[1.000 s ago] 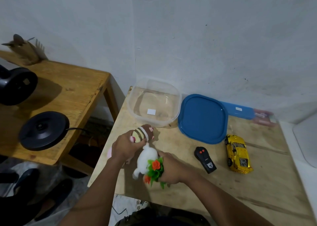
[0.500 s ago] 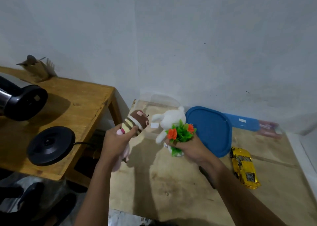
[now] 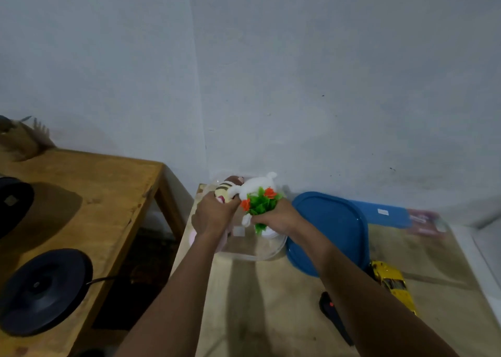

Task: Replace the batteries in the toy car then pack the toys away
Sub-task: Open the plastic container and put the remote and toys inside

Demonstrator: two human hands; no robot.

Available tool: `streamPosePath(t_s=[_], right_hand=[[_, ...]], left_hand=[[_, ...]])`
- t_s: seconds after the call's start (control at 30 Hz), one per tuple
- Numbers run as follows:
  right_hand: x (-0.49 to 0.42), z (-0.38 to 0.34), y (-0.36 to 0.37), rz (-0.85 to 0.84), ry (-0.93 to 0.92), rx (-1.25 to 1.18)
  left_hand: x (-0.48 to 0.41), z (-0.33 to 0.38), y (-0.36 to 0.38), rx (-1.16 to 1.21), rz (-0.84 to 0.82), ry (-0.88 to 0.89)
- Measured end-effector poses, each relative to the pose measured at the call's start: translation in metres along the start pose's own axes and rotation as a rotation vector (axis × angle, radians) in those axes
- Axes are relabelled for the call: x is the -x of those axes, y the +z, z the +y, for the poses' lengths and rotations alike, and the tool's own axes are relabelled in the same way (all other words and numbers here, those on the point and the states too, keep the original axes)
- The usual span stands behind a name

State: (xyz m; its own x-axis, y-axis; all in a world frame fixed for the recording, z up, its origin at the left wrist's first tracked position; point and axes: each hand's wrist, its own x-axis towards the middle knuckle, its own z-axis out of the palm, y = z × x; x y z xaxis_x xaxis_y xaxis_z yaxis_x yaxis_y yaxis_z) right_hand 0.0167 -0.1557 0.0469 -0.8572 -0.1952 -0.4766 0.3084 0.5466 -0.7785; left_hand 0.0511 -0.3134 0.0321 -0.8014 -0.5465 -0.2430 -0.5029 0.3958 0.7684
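Both hands hover over the clear plastic container (image 3: 252,253). The left hand (image 3: 214,218) grips a brown-and-cream striped plush toy (image 3: 226,190), and the right hand (image 3: 276,217) clutches a white plush (image 3: 257,184) and a green plastic plant (image 3: 260,204) with orange blooms. A glossy yellow toy car (image 3: 393,283) sits on the wooden table (image 3: 271,302) just beside the blue lid (image 3: 333,221), with a black remote (image 3: 333,316) near it.

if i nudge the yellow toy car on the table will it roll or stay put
The yellow toy car probably rolls readily along its length, since it sits upright on the flat wooden table. A sideways push would more likely make it skid. It looks like rigid moulded plastic, so likely stiff and fairly light.
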Motion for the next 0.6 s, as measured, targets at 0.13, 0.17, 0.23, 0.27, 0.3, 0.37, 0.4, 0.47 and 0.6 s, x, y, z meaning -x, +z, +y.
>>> streamPosePath(t_s=[0.13,0.17,0.23,0.27,0.3,0.37,0.4,0.47,0.6], right_hand=[[-0.028,-0.006,0.011,0.071,0.010,0.175],[-0.032,-0.005,0.013,0.097,0.005,0.206],[-0.036,-0.001,0.017,0.151,-0.024,0.203],[-0.038,0.003,0.019,0.174,-0.046,0.193],[-0.037,0.007,0.022,0.199,-0.081,0.190],[-0.039,0.023,0.028,0.196,-0.099,0.197],[-0.040,0.033,0.032,0.160,-0.089,0.234],[-0.034,0.042,0.038,0.070,-0.081,0.365],[-0.011,0.034,0.038,-0.007,-0.121,0.586]], left_hand=[[-0.028,-0.012,0.007,-0.263,-0.153,0.154],[-0.032,-0.014,0.006,-0.252,-0.142,0.201],[-0.035,-0.019,0.001,-0.129,-0.032,0.262],[-0.033,-0.021,-0.003,-0.079,0.059,0.276],[-0.030,-0.025,-0.008,-0.049,0.143,0.280],[-0.029,-0.041,-0.010,-0.044,0.204,0.249],[-0.030,-0.051,-0.008,-0.039,0.167,0.202],[-0.030,-0.067,-0.003,0.032,0.049,0.138],[-0.023,-0.075,0.004,0.147,0.010,0.070]])
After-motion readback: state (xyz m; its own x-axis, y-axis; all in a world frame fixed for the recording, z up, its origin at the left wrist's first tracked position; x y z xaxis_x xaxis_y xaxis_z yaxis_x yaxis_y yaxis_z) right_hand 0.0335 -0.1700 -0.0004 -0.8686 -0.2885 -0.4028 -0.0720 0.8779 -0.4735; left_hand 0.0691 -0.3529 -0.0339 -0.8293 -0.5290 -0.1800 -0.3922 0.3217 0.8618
